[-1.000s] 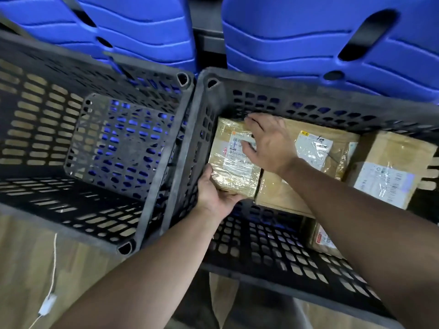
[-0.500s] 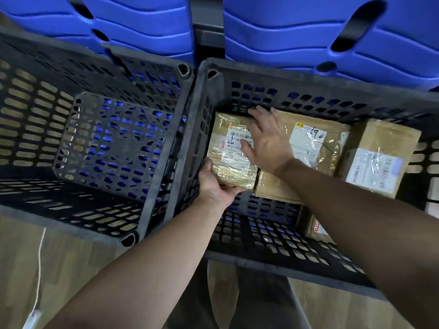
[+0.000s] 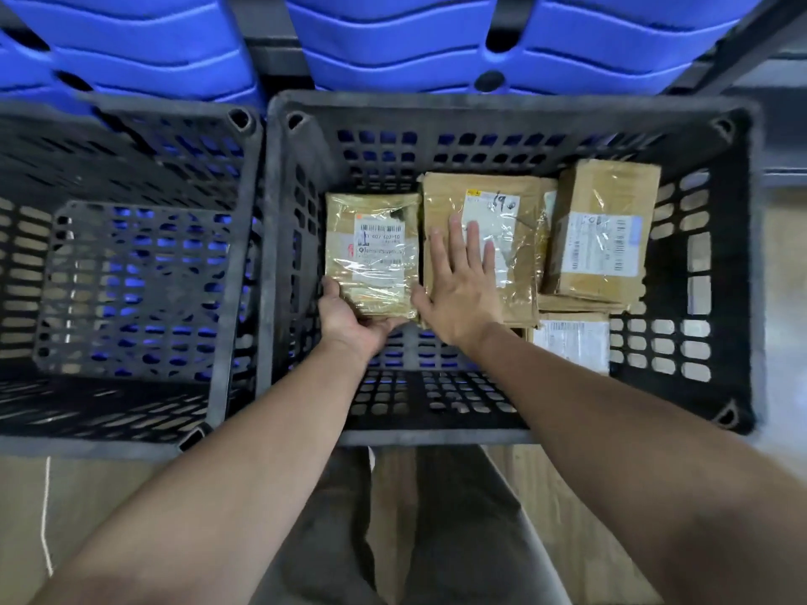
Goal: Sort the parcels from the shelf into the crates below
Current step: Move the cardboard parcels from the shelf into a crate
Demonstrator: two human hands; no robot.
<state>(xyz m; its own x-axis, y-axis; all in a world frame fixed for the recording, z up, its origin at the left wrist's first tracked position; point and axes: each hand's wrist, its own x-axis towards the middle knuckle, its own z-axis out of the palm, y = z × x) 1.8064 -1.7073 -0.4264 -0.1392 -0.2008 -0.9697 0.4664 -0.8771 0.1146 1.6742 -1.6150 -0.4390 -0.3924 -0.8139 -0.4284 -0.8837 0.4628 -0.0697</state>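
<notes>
Parcel (image 3: 375,251) now lies flat in our right-hand crate (image 3: 480,104), beside its left wall. Our left hand (image 3: 349,318) still grips its near edge; our right hand (image 3: 458,290) has slid off, spread flat on the neighbouring parcel (image 3: 450,194). Placement looks nearly finished.

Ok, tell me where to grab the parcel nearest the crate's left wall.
Take the small parcel by its near edge, coming from the near side: it lies flat, the crate wall and large parcel flank it. The left hand holds there.
</notes>
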